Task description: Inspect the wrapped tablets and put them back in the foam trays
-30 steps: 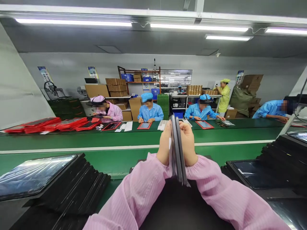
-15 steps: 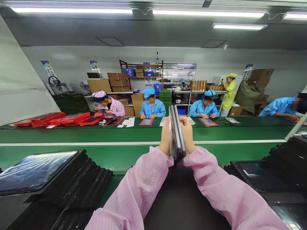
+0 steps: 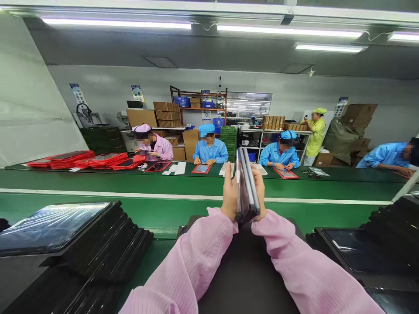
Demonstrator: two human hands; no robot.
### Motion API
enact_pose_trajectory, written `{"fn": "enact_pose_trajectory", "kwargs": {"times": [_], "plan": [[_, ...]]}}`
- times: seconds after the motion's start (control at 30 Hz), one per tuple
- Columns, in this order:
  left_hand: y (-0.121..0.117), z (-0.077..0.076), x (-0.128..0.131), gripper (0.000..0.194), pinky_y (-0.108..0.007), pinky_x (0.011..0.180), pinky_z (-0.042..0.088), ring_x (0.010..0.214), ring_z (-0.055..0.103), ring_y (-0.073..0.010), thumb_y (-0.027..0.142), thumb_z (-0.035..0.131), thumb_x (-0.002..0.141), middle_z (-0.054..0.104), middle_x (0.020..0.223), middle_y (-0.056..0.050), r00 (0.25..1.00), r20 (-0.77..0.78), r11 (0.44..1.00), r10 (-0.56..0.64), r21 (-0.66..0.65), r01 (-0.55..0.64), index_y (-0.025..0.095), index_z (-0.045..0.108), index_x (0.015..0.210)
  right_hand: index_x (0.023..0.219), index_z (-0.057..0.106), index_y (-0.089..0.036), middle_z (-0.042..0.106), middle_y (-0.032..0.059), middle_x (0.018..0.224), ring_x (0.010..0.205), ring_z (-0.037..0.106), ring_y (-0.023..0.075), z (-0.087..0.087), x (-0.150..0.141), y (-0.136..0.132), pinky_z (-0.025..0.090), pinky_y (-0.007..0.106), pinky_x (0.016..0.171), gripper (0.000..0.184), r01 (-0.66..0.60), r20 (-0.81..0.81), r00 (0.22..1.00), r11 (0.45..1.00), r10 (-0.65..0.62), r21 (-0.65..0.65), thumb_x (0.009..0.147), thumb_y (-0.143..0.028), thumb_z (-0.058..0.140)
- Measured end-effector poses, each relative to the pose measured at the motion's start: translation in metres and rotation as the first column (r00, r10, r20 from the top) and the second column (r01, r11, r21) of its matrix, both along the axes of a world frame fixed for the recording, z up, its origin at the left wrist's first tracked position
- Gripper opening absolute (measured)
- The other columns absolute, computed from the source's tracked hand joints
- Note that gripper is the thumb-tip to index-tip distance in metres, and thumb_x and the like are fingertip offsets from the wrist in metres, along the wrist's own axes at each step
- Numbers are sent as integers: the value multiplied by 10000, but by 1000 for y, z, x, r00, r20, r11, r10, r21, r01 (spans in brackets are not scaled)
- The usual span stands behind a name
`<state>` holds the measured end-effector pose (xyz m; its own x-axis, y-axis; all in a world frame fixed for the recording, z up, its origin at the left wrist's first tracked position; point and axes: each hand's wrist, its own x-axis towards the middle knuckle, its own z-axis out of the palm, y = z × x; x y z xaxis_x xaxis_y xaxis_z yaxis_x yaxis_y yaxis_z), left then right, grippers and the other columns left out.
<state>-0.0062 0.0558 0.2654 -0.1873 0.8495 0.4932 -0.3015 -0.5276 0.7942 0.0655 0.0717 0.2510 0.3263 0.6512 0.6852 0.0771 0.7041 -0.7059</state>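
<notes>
Green bench spans my view, and I've got flat slabs upright over a black surface, sandwiched between left hand and right hand, fingers pressed in from both sides; black stacks flank them.

Pale wall, interior window, tube lights

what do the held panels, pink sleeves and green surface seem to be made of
Panels: perhaps glass or plastic, glossy, given the reflections on the left face.
Sleeves: likely thin cloth, matte, with fine lines and soft folds.
Green surface: probably plastic or rubber, smooth, with faint sheen.
</notes>
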Motion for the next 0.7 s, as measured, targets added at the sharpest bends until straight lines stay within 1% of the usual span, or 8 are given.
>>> {"fn": "enact_pose_trajectory", "kwargs": {"times": [0.07,0.1,0.13,0.2,0.3,0.4,0.5,0.7], "plan": [[-3,-8,-3,660,-390,1139,248,1379,294,-281,605,528,780,381,1475,-91,999,-5,977,47,207,-45,217,478,1312,1067,582,-207,449,111,1385,1311,382,273,-9,0,-1,256,484,1112,382,14,48,999,992,-20,126,774,-450,565],[-7,-9,-4,659,-382,1154,214,1399,248,-270,624,498,793,320,1511,-72,998,-13,958,67,280,-61,236,471,1325,1153,553,-224,401,95,1432,1344,340,261,-11,0,-4,231,483,1127,423,3,59,998,984,-14,177,798,-454,549],[-12,-6,-4,632,-375,1162,191,1409,219,-258,625,468,812,279,1530,-52,996,-19,943,86,325,-75,257,477,1326,1232,511,-245,363,76,1465,1363,312,247,-10,-1,-7,226,483,1134,455,-7,56,998,975,-5,222,829,-457,520],[-25,4,-3,574,-364,1168,172,1413,203,-243,607,455,834,266,1535,-25,995,-23,936,97,341,-83,284,507,1305,1328,435,-286,320,32,1498,1383,278,220,-2,-4,-19,226,468,1145,481,-48,14,999,966,46,255,881,-461,459],[-47,24,-2,567,-370,1160,211,1390,271,-245,604,474,827,378,1483,-36,999,-13,981,-42,190,44,267,542,1279,1338,459,-281,394,25,1462,1346,354,220,13,-7,-45,282,441,1133,462,-180,-3,983,967,184,180,917,-468,417],[-64,32,-2,623,-375,1129,297,1343,369,-247,618,489,810,473,1415,-69,986,30,985,-164,-47,165,220,536,1288,1286,536,-253,534,47,1352,1255,483,221,18,-7,-67,393,415,1071,418,-198,26,980,978,196,67,937,-447,411],[-71,27,-4,740,-348,1122,316,1341,373,-239,673,534,743,458,1425,-71,983,73,976,-171,-127,179,206,506,1316,1266,558,-273,569,29,1315,1215,526,205,14,-8,-76,448,375,1028,373,-156,41,987,987,155,39,929,-402,463],[-73,21,-7,823,-337,1101,353,1344,366,-253,735,532,687,461,1419,-82,993,64,979,-104,-171,113,196,520,1309,1251,569,-294,567,25,1317,1196,544,200,12,-12,-76,477,363,999,372,-208,-3,978,978,208,0,941,-440,424]]}}
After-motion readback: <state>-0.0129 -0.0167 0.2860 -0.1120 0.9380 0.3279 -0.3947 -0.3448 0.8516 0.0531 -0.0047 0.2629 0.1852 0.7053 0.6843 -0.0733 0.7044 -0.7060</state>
